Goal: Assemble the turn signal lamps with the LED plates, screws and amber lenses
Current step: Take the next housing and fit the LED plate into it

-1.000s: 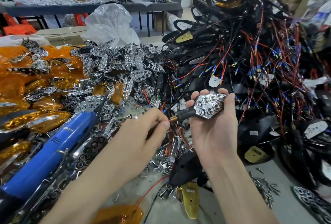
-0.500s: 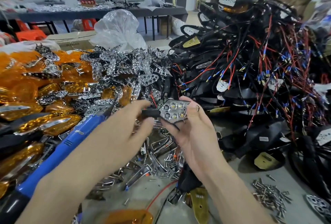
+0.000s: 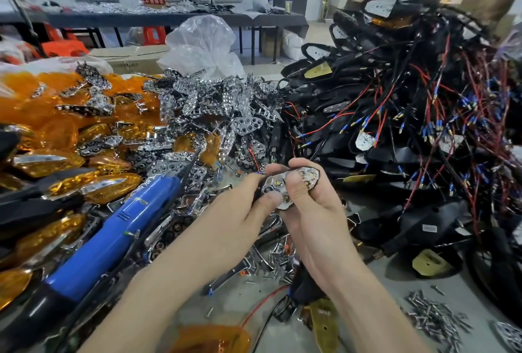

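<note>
A turn signal lamp [image 3: 308, 176] with a chrome LED plate in its black housing sits between both hands above the bench middle. My right hand [image 3: 313, 220] grips it from the right, thumb pressed on the plate. My left hand [image 3: 240, 220] pinches its left end, thumb on the plate's lower edge. Amber lenses [image 3: 56, 132] are heaped at the left. Loose chrome LED plates [image 3: 214, 104] pile up behind them. Screws [image 3: 435, 316] lie scattered at the lower right.
A blue electric screwdriver [image 3: 113, 237] lies diagonally at the left of my left forearm. Black lamp housings with red and black wires [image 3: 395, 115] form a tall heap at the right. One amber lens [image 3: 211, 338] lies at the bottom edge. A clear plastic bag [image 3: 203, 45] stands behind.
The lamp has come lower and turned, and both thumbs now press on its chrome plate. My left hand moved from the lamp's black stem onto the lamp's left end.
</note>
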`<state>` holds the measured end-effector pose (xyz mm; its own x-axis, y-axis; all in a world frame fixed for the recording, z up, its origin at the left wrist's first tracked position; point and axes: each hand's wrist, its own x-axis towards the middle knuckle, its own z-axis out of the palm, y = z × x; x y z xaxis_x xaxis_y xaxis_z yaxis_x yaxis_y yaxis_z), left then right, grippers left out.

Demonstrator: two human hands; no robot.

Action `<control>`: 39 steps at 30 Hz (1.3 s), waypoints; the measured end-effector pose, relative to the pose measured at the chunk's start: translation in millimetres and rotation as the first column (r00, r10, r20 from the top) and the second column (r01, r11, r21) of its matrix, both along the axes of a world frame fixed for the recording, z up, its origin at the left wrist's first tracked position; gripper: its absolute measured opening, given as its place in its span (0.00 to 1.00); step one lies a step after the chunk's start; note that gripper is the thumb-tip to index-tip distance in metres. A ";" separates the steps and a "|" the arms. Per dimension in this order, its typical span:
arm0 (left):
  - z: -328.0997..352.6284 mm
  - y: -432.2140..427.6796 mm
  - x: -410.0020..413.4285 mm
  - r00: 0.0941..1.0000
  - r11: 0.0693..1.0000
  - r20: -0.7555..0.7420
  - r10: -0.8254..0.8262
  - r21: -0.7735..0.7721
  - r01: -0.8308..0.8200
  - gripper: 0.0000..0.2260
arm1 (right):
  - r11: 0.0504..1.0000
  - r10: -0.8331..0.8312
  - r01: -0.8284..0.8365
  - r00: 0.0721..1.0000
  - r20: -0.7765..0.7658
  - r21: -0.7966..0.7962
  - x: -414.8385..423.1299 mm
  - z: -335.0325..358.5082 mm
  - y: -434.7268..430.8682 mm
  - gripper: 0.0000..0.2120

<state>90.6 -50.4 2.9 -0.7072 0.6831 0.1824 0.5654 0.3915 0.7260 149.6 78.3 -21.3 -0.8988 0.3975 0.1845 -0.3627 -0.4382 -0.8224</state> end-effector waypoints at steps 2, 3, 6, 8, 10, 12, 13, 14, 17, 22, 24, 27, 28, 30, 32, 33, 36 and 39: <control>-0.5 -0.5 -0.3 1.000 1.000 0.007 0.011 -0.014 -0.011 0.11 | 1.000 -0.003 0.004 1.000 -0.013 0.021 0.1 0.0 -0.8 0.05; -0.6 -0.4 -0.3 1.000 1.000 0.011 0.022 -0.006 -0.022 0.09 | 1.000 -0.007 0.008 1.000 -0.022 0.029 -0.4 -0.3 -1.6 0.06; -0.3 1.6 0.3 0.997 0.997 -0.002 0.072 0.017 -0.072 0.07 | 0.995 -0.036 0.038 0.999 -0.019 0.088 -1.4 -2.2 -3.6 0.11; -1.8 2.5 1.6 0.994 0.994 -0.008 0.110 0.009 -0.110 0.08 | 0.992 -0.055 0.056 0.998 -0.012 0.114 -2.4 -2.8 -4.4 0.12; -3.2 3.8 3.3 0.988 0.988 -0.031 0.153 0.013 -0.152 0.10 | 0.990 -0.062 0.063 0.998 -0.017 0.122 -2.5 -2.6 -5.4 0.13; -4.6 4.7 4.9 0.983 0.984 -0.041 0.180 0.015 -0.179 0.10 | 0.989 -0.075 0.077 0.997 -0.017 0.128 -2.3 -2.1 -5.1 0.12; -4.9 5.2 5.2 0.983 0.983 -0.041 0.181 0.010 -0.181 0.09 | 0.989 -0.071 0.073 0.997 -0.019 0.126 -2.2 -1.9 -4.0 0.11; -3.7 5.1 5.5 0.984 0.985 -0.034 0.174 -0.002 -0.175 0.08 | 0.992 -0.059 0.061 0.998 -0.021 0.113 -2.1 -1.6 -2.6 0.08; -0.9 1.5 -0.3 0.989 0.990 0.044 0.139 -0.037 -0.137 0.07 | 0.999 0.009 -0.010 1.000 0.026 0.042 -1.3 1.6 1.0 0.09; 2.1 -7.0 -6.0 0.987 0.998 0.155 0.037 -0.064 -0.028 0.13 | 0.988 -0.002 -0.022 0.987 0.158 0.154 0.8 -0.5 4.2 0.13; 1.8 -5.2 -4.2 0.995 0.993 0.098 -0.001 -0.116 0.012 0.11 | 0.982 -0.024 -0.010 0.984 0.176 0.190 0.3 -2.8 3.5 0.15; -0.3 -3.1 -3.6 1.000 0.985 0.015 0.028 -0.172 -0.025 0.13 | 0.971 -0.084 0.038 0.978 0.190 0.236 -0.1 -4.0 0.8 0.15; -0.8 -2.8 -2.9 1.000 0.985 0.001 0.028 -0.170 -0.027 0.11 | 0.967 -0.109 0.058 0.974 0.197 0.249 -0.1 -4.7 -0.5 0.15; -2.6 -1.5 -2.8 0.999 0.986 -0.025 0.026 -0.161 -0.030 0.12 | 0.960 -0.153 0.096 0.966 0.206 0.262 -0.1 -6.5 -2.0 0.18; -4.2 -1.2 -3.5 0.998 0.989 -0.050 0.024 -0.145 -0.031 0.13 | 0.959 -0.173 0.118 0.964 0.204 0.258 0.0 -7.9 -2.1 0.19; -4.4 -1.4 -3.5 0.998 0.991 -0.055 0.019 -0.132 -0.026 0.12 | 0.962 -0.170 0.119 0.966 0.196 0.246 0.2 -8.1 -2.4 0.19; -4.0 -2.4 -4.2 0.999 0.993 -0.034 0.007 -0.117 -0.011 0.12 | 0.969 -0.159 0.117 0.970 0.185 0.218 0.8 -8.3 -4.4 0.19; -0.7 -3.5 -6.4 1.000 0.991 0.009 -0.004 -0.136 0.005 0.15 | 0.967 -0.137 0.098 0.978 0.158 0.235 0.0 -5.8 -5.9 0.19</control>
